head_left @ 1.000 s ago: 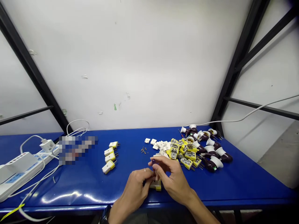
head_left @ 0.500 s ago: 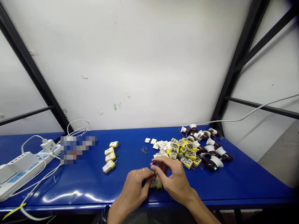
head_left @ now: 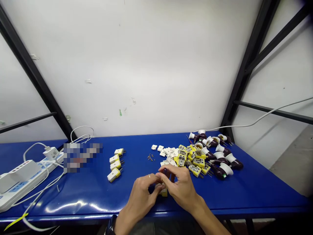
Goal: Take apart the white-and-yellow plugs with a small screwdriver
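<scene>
Right hand around apparent screwdriver

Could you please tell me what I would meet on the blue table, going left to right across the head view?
White rectangular plastic power strip, four white-and-yellow plastic plugs, scattered tiny brass-coloured metal screws, heap of open yellow plastic plug bodies, rightmost dark maroon-and-white bulb holder.

Dark tool in right hand, left hand alongside, over yellowish piece on blue table
</scene>
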Action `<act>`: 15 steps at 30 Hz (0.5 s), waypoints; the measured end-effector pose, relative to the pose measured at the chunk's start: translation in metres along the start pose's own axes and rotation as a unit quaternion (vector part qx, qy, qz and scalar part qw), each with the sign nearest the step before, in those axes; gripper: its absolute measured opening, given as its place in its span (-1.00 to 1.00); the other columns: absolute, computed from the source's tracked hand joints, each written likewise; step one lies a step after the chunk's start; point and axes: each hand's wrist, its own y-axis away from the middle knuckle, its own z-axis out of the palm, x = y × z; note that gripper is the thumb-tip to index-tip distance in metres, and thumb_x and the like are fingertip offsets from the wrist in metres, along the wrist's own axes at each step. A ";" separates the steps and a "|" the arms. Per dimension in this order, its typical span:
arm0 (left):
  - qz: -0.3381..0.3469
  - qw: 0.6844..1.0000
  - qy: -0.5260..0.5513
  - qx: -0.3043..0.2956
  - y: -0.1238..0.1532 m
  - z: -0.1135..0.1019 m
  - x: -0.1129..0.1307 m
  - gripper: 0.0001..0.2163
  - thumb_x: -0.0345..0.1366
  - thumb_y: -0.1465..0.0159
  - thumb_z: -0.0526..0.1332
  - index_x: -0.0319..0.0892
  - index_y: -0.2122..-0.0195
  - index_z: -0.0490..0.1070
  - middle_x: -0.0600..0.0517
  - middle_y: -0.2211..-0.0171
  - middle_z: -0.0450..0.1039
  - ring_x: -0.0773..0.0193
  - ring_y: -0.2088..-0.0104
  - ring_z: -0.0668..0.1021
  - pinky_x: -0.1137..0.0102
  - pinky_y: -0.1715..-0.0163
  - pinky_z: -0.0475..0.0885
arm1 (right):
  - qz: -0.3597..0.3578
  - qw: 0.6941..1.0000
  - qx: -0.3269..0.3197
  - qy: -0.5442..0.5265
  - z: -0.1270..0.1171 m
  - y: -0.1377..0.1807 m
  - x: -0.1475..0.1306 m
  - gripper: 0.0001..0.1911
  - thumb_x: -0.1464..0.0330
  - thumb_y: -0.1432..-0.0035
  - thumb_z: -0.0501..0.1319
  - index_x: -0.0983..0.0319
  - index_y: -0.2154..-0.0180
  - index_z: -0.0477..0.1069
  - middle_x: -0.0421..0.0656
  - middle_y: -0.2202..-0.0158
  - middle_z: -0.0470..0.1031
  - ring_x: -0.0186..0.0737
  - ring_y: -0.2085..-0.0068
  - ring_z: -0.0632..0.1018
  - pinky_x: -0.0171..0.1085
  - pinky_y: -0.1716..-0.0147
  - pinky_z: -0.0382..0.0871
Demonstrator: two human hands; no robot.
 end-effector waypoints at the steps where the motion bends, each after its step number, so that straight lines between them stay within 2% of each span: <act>1: -0.003 1.000 -0.001 0.010 0.000 0.000 -0.001 -0.84 -0.41 -0.32 0.18 -0.12 0.30 0.57 0.04 0.42 0.62 0.25 0.41 0.62 0.48 0.36 0.45 | 0.000 1.000 0.006 -0.001 0.001 -0.001 -0.001 -0.84 0.33 -0.26 0.27 0.22 0.35 0.57 -0.22 0.54 0.52 -0.31 0.54 0.48 -0.35 0.50 0.33; 3: 0.001 1.000 -0.007 0.020 -0.001 0.001 -0.004 -0.82 -0.41 -0.31 0.17 -0.13 0.35 0.56 0.05 0.47 0.59 0.26 0.46 0.60 0.48 0.40 0.44 | 0.006 1.000 0.006 -0.019 0.001 -0.002 -0.002 -0.86 0.31 -0.25 0.28 0.23 0.22 0.59 -0.18 0.45 0.60 -0.29 0.50 0.52 -0.35 0.48 0.38; 5: 0.012 1.000 -0.007 0.007 -0.002 0.001 -0.006 -0.78 -0.43 -0.33 0.13 -0.14 0.37 0.55 0.04 0.47 0.59 0.27 0.46 0.60 0.49 0.40 0.42 | 0.017 0.999 -0.009 -0.045 0.001 -0.002 -0.003 -0.75 0.30 -0.28 0.25 0.23 0.05 0.56 -0.12 0.31 0.66 -0.28 0.47 0.56 -0.34 0.47 0.42; 6: 0.017 1.000 -0.003 0.000 -0.002 0.000 -0.006 -0.77 -0.44 -0.34 0.12 -0.14 0.36 0.55 0.04 0.45 0.60 0.27 0.45 0.61 0.49 0.39 0.42 | 0.019 0.998 -0.017 -0.052 0.001 -0.002 -0.003 -0.74 0.31 -0.31 0.22 0.22 0.02 0.55 -0.11 0.28 0.67 -0.28 0.47 0.56 -0.33 0.48 0.43; 8: 0.019 1.000 0.003 -0.014 -0.001 0.000 -0.005 -0.76 -0.44 -0.35 0.11 -0.14 0.35 0.56 0.03 0.43 0.61 0.28 0.43 0.61 0.49 0.38 0.41 | 0.004 0.999 -0.012 -0.039 0.001 -0.001 -0.002 -0.78 0.32 -0.33 0.20 0.22 0.11 0.59 -0.12 0.34 0.67 -0.27 0.49 0.56 -0.32 0.49 0.43; 11: 0.017 1.000 -0.006 -0.015 0.000 -0.001 -0.004 -0.75 -0.43 -0.36 0.10 -0.15 0.38 0.54 0.05 0.48 0.58 0.30 0.49 0.58 0.50 0.43 0.36 | -0.038 0.998 0.052 0.008 0.005 0.002 0.002 -0.86 0.31 -0.26 0.28 0.21 0.30 0.59 -0.15 0.46 0.62 -0.24 0.51 0.55 -0.30 0.48 0.43; 13: 0.017 1.000 -0.012 -0.013 0.000 -0.001 -0.005 -0.73 -0.43 -0.37 0.09 -0.16 0.42 0.52 0.06 0.52 0.55 0.31 0.51 0.55 0.51 0.45 0.33 | -0.043 0.996 0.074 0.007 0.007 0.003 0.004 -0.87 0.30 -0.22 0.31 0.21 0.25 0.60 -0.14 0.42 0.65 -0.25 0.51 0.56 -0.31 0.49 0.44; 15: 0.014 1.000 -0.014 -0.014 0.000 -0.001 -0.006 -0.72 -0.42 -0.37 0.08 -0.17 0.45 0.49 0.05 0.53 0.53 0.31 0.52 0.54 0.50 0.45 0.32 | -0.030 0.998 0.049 -0.014 0.008 0.002 0.005 -0.78 0.30 -0.25 0.29 0.22 0.10 0.59 -0.09 0.32 0.68 -0.25 0.49 0.58 -0.32 0.53 0.44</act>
